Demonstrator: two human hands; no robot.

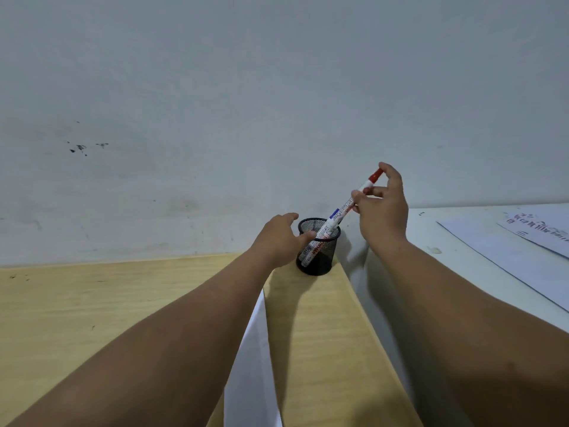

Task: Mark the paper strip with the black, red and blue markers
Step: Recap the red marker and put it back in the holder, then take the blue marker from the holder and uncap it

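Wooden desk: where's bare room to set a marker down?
Bare: wooden desk left of the left forearm, up to the wall. Crowded: far right corner with mesh cup, red marker, left hand, right hand; paper strip at centre.

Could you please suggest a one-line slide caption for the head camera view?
Right hand holds the red marker in the black mesh cup, steadied by the left hand.
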